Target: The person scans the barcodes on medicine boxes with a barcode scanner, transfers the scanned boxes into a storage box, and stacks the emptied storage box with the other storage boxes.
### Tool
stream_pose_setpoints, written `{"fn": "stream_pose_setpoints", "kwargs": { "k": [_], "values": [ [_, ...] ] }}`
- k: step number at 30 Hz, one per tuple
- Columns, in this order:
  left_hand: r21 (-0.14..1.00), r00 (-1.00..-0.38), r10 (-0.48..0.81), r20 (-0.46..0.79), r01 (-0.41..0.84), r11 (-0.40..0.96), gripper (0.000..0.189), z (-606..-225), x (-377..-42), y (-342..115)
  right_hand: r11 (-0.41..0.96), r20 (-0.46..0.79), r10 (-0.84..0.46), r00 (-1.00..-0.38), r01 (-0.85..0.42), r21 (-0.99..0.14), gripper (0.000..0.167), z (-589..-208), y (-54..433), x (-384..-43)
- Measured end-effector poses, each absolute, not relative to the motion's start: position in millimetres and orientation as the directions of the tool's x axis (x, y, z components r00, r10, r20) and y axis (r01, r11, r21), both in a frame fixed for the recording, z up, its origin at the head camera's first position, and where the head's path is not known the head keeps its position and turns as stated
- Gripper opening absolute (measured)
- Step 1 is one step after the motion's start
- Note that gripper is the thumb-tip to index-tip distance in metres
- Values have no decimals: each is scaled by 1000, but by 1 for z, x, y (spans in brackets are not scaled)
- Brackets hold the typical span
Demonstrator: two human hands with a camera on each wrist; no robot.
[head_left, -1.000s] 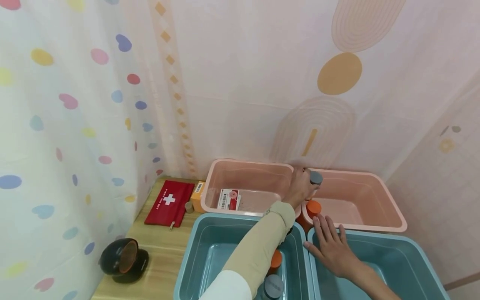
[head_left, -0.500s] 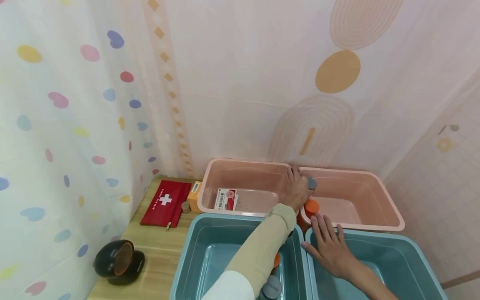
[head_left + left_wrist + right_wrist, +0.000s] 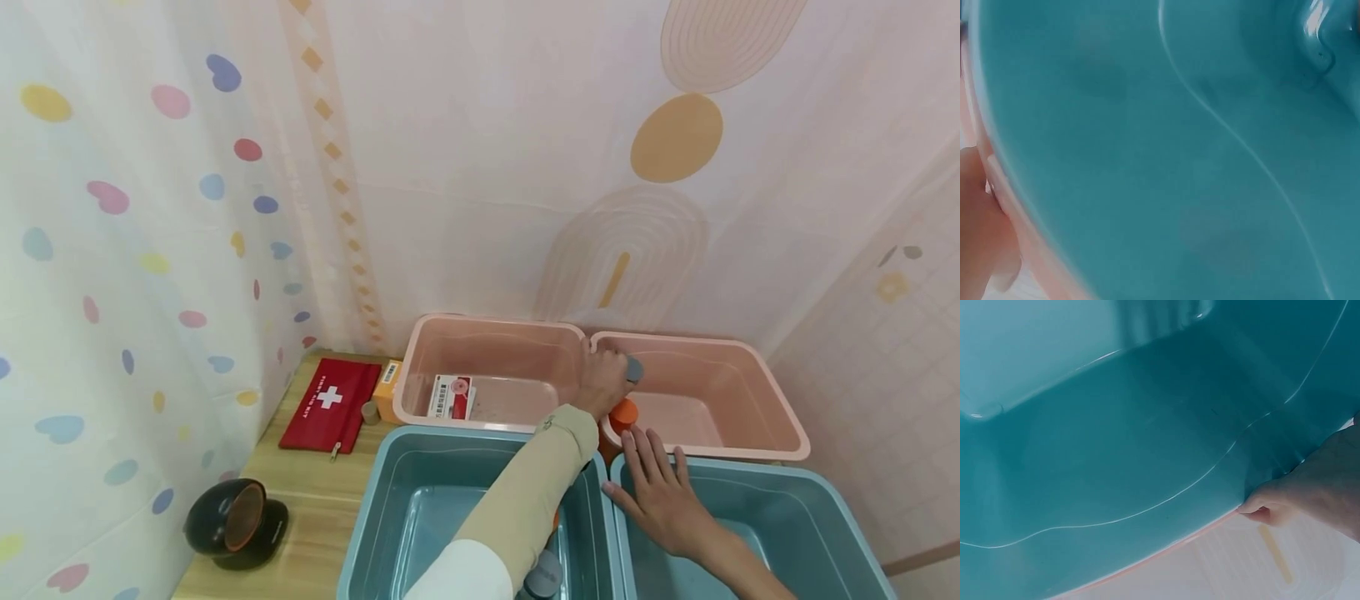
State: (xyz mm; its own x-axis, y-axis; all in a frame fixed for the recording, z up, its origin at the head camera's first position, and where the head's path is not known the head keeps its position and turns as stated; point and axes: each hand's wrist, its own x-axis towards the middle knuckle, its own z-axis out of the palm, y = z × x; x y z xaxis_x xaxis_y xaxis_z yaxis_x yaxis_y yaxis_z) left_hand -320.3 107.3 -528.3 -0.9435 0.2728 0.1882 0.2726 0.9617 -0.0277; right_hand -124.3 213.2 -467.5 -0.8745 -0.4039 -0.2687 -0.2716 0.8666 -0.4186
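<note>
My left hand (image 3: 603, 382), in a beige sleeve, reaches to the meeting edges of the two pink bins. It grips a bottle by its grey cap (image 3: 634, 369); the bottle's body is hidden. Close below that hand, a brown bottle with an orange cap (image 3: 624, 414) stands in the gap between the bins. My right hand (image 3: 667, 507) lies palm down with straight fingers over the near-left rim of the right blue bin (image 3: 795, 479), fingertips close to the orange cap. In the right wrist view, that hand (image 3: 1310, 494) shows at the blue rim.
Behind are the left pink bin (image 3: 487, 323), with a red-and-white box (image 3: 452, 397) inside, and the right pink bin (image 3: 750, 383). The left blue bin (image 3: 427, 467) holds another grey-capped bottle (image 3: 543, 575). A red first-aid pouch (image 3: 330, 404), orange box (image 3: 387, 387) and black bowl (image 3: 232, 521) stand left.
My left hand and the grey-capped bottle have sunk lower between the pink bins, with the fingers less raised. The right hand has stayed in place. The view has shifted slightly.
</note>
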Motion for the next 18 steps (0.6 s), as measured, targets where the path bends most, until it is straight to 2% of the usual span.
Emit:
{"fn": "stream_pose_setpoints", "kwargs": {
  "k": [2, 5, 9, 13, 18],
  "values": [
    [-23, -938, 275, 211, 276, 961, 33, -545, -332, 111, 867, -270, -402, -875, -268, -421, 94, -467, 213, -124],
    [-16, -942, 274, 195, 277, 961, 30, -544, -333, 113, 867, -278, -399, -873, -261, -425, 95, -468, 213, -124],
    [5, -968, 234, 89, 236, 972, 19, -513, -312, 113, 868, -287, -398, -871, -256, -426, 95, -468, 213, -124],
    [-63, -978, 209, 10, 208, 976, 14, -482, -289, 111, 866, -294, -401, -868, -253, -432, 96, -468, 214, -124],
    [-91, -963, 256, 87, 248, 964, 19, -482, -286, 106, 861, -295, -406, -865, -254, -441, 95, -468, 215, -124]
  ]
}}
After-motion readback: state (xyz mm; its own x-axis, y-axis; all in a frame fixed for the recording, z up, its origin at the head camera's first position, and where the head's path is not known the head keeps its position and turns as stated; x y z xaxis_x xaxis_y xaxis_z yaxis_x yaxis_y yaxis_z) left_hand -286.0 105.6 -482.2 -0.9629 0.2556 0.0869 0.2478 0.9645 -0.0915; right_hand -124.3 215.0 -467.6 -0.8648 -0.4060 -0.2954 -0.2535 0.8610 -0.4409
